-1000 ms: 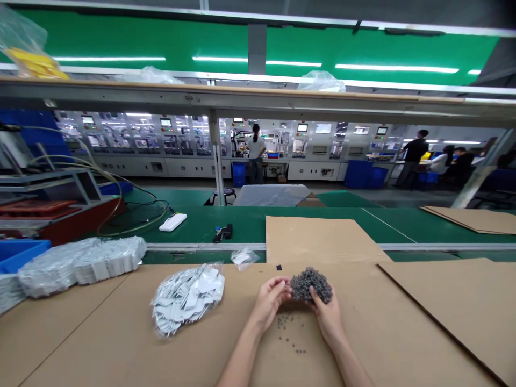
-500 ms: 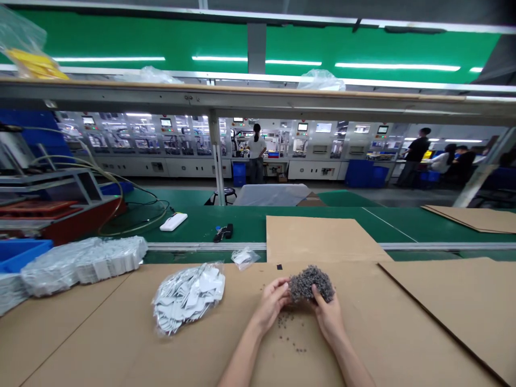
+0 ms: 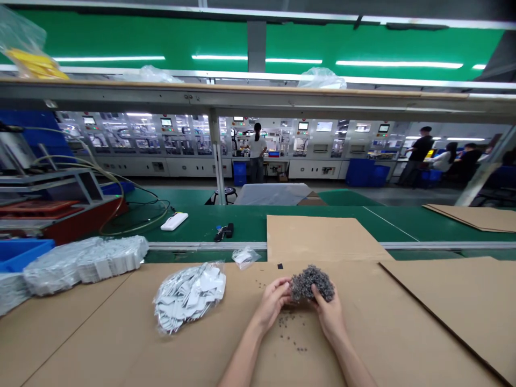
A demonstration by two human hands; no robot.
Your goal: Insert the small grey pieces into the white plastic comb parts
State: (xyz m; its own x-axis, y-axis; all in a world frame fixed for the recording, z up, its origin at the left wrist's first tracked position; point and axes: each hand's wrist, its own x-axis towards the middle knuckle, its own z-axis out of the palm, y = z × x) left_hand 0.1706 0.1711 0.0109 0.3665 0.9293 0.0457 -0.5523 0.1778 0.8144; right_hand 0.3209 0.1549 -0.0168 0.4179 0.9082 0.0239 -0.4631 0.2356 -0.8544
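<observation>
A clump of small dark-grey parts (image 3: 309,282) is held up just above the cardboard; I cannot tell whether a clear bag surrounds it. My right hand (image 3: 325,307) grips it from the right, thumb pressed on the front face. At its left edge, my left hand (image 3: 274,302) is closed, thumb against fingers, with the fingertips partly hidden by the clump. Loose grey bits (image 3: 287,322) lie scattered on the cardboard sheet (image 3: 209,357) beneath and between the hands. To the left sits a clear bag of flat white pieces (image 3: 189,298).
Stacked white pieces in plastic (image 3: 108,260) and a blue bin (image 3: 28,252) stand at left. A small clear bag (image 3: 245,258), black clip-like item (image 3: 224,232) and white device (image 3: 174,221) lie farther back. Another cardboard sheet (image 3: 455,301) rests at right. A shelf beam (image 3: 258,102) crosses overhead.
Both hands keep hold of the clump in nearly the same place. A few more loose bits show on the cardboard left of it. The view has shifted very slightly.
</observation>
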